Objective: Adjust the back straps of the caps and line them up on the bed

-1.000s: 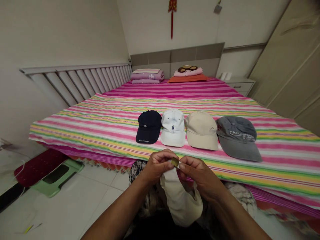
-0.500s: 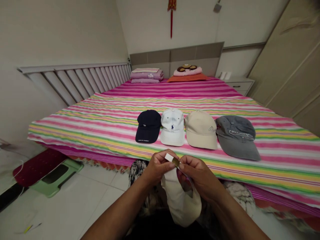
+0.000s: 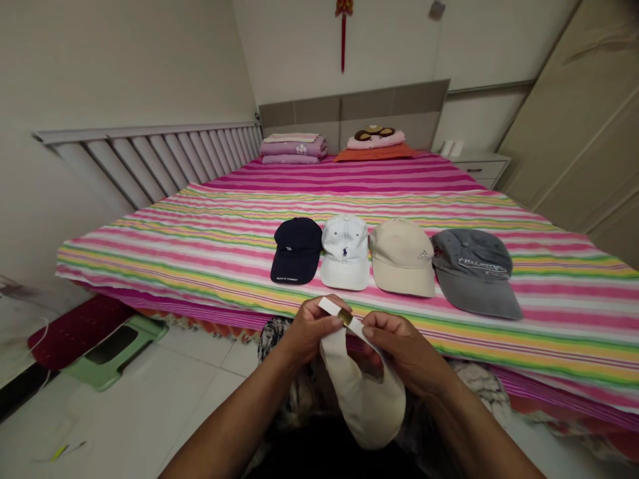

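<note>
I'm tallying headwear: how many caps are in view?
5. On the bed, left to right: navy cap, white cap, beige cap, gray cap. The fifth, a cream cap, is held by the left hand and right hand.

Navy cap [image 3: 297, 246] reads “YOURSELF”; white cap [image 3: 345, 269] bears a rider logo [image 3: 344, 252].

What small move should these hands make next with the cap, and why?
Perhaps the left hand should pull the white strap a little further, since its loose end pokes past the buckle while the right hand pinches it on the other side.
</note>
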A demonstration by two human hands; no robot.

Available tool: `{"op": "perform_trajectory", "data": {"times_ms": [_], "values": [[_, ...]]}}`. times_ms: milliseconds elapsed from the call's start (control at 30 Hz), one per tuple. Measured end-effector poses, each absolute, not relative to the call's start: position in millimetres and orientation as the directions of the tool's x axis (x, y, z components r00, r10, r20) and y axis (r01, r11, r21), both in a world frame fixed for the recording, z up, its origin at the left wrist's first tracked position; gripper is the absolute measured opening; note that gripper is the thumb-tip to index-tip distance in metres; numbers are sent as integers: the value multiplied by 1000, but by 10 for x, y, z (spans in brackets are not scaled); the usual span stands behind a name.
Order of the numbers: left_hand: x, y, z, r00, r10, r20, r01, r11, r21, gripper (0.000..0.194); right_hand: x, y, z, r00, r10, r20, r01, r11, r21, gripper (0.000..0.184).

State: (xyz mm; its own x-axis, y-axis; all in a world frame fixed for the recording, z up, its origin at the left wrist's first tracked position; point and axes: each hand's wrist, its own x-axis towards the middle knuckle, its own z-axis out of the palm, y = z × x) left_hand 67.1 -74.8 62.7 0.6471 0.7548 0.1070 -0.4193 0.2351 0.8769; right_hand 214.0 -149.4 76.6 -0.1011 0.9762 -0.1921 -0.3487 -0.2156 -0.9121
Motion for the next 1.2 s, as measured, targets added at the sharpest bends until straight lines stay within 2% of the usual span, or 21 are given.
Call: {"op": "perform_trajectory", "data": {"times_ms": [200,400,567,667,733,933,1100,1200], "values": [[629,-720,620,719,680,145,-350,173,921,29,2145,-1471,811,-115,979,-170,-311,-198,-930,28],[573,-671,646,837,544,57,-323,407,854,60,2187,-1478,814,-87,985,-149,-293,-169,-941,23],[591,-643,679,837,545,-57,-256,481,838,40,2170,-1483,824,-76,984,-163,-261,-177,-949,24],[585,-655,685,848,523,-89,-214,491,845,38,2174,-1481,818,-66,983,-171,-245,-183,-952,23],[578,-673,693,829,551,-100,-191,445,875,38,2182,-1478,815,-51,983,-175,-253,-182,-950,22],[576,-727,735,696,717,-46,-94,154,984,29,2206,-1473,811,-83,978,-191,-303,-208,-930,25],[568,-729,727,654,756,-21,-166,171,971,31,2274,-1490,802,-198,960,-197,-307,-251,-918,29],[564,-722,709,640,768,-31,-177,187,966,31,2311,-1498,784,-200,950,-239,-284,-290,-914,27]]}}
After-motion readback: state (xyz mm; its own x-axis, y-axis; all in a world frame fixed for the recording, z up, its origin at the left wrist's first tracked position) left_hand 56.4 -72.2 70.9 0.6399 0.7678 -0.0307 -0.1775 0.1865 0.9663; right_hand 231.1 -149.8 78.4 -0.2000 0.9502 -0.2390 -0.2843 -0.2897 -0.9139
